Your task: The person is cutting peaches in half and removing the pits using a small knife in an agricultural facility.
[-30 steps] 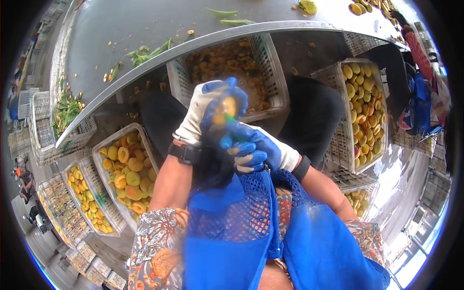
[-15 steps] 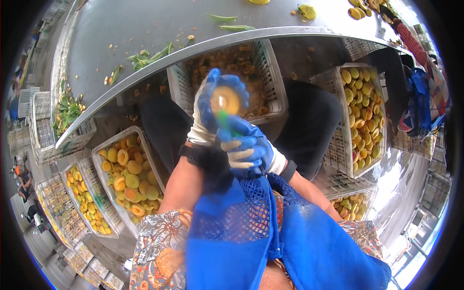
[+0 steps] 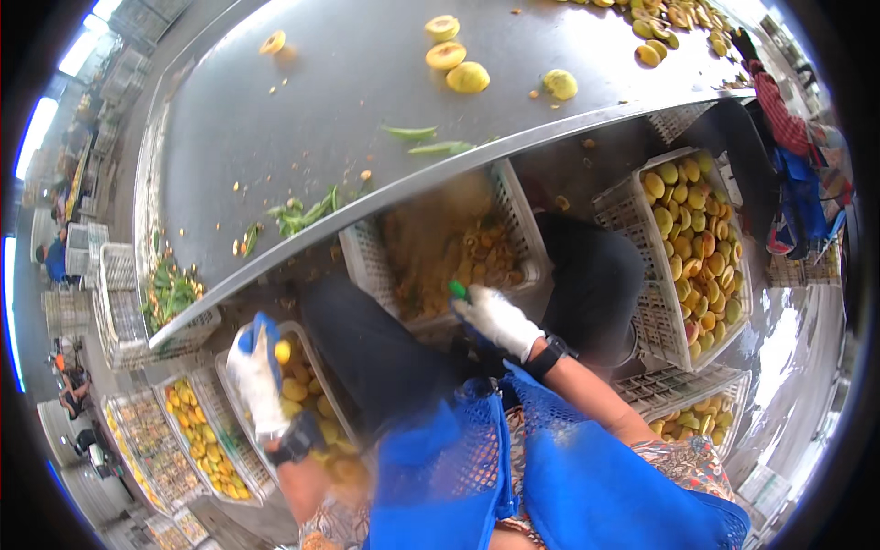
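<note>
Furthest to my left, a crate's load of yellow fruit pieces [image 3: 203,440] stands on the floor, too small to tell how each is cut. Just inward, my left hand [image 3: 258,376] reaches over the near crate [image 3: 295,325]; a yellow fruit [image 3: 282,351] shows right at its fingers, but I cannot tell whether this grip has closed on it. Plenty of fruit fills that crate, so I judge the work only partway through. Between my knees, the middle crate [image 3: 516,220] has brownish scraps [image 3: 472,252] in it, which I take for waste from work already done. On the counter [image 3: 321,119] beyond, a few halves [image 3: 446,56] lie with cut faces up. My right hand [image 3: 500,321] hangs at the near edge of the scrap crate, its grip closed around a tool with a green end [image 3: 457,289]. To my right, the right-hand crate [image 3: 642,275] is heaped with fruit [image 3: 692,261], some apparently cut.
</note>
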The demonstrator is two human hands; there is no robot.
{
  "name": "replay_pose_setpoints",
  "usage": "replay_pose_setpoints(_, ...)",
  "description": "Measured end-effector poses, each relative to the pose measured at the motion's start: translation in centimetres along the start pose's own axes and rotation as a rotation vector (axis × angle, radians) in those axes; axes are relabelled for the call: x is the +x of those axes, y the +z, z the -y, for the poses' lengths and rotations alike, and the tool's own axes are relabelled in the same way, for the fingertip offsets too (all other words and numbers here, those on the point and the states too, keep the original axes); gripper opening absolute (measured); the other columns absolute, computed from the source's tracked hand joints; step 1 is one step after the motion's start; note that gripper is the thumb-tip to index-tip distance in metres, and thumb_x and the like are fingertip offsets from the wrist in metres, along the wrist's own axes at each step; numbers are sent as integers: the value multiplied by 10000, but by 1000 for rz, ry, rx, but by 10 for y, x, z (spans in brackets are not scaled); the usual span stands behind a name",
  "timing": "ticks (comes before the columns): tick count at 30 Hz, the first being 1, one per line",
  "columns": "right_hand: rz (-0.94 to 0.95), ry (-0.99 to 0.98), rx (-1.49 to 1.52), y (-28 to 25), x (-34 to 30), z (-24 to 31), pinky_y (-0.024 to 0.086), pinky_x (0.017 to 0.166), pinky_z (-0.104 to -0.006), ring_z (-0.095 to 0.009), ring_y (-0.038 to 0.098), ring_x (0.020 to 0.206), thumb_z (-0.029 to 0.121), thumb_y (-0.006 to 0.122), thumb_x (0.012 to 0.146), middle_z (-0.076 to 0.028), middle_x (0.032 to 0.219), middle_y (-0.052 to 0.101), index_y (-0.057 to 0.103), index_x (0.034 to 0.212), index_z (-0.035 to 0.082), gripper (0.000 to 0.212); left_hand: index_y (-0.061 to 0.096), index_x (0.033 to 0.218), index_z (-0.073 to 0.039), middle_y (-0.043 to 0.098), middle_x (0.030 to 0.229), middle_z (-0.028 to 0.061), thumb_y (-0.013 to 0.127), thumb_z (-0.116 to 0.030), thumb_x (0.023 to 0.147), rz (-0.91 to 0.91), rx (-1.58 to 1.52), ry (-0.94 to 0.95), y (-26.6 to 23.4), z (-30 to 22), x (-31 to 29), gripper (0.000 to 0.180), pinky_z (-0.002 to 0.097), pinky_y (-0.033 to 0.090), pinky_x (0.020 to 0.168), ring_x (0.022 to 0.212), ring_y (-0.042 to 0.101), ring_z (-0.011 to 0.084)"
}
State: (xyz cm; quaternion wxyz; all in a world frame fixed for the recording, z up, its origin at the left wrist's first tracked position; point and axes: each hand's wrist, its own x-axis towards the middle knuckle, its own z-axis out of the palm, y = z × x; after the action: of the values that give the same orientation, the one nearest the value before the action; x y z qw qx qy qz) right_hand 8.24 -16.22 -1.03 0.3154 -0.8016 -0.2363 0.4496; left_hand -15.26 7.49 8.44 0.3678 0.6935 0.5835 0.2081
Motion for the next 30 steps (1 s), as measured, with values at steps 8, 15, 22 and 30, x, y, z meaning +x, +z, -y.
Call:
replay_pose_setpoints(8,29,-51,25,-5,1,11,466,701,-488,-421,635,787,372,502,949,-265,772,633,560,932,-64,440,658,975,35,675,803,83,587,-298,967,218,-425,211,67,-63,-28,340,247,501,623,655,619,140)
replay_pose_setpoints(15,-67,-158,-16,4,-1,-9,483,708,-505,-440,628,801,286,505,945,-275,809,635,510,956,-41,327,670,918,-10,666,808,188,624,-290,907,-100,698,228,-47,18,-4,283,410,498,701,728,616,360)
replay_pose_setpoints(22,-46,-202,46,1,-1,-4,490,690,-499,-435,626,776,304,534,924,-259,773,630,507,943,-24,330,554,1271,27,633,1204,156,664,-127,891,-68,233,188,-11,-63,19,424,304,484,926,1047,614,195)
replay_pose_setpoints(30,-66,-166,184,-23,0,2,497,610,-473,-376,650,660,334,549,929,-226,690,622,501,916,-15,353,582,1282,-80,660,1176,131,717,-263,837,354,288,718,240,-267,127,500,314,498,893,993,661,231)
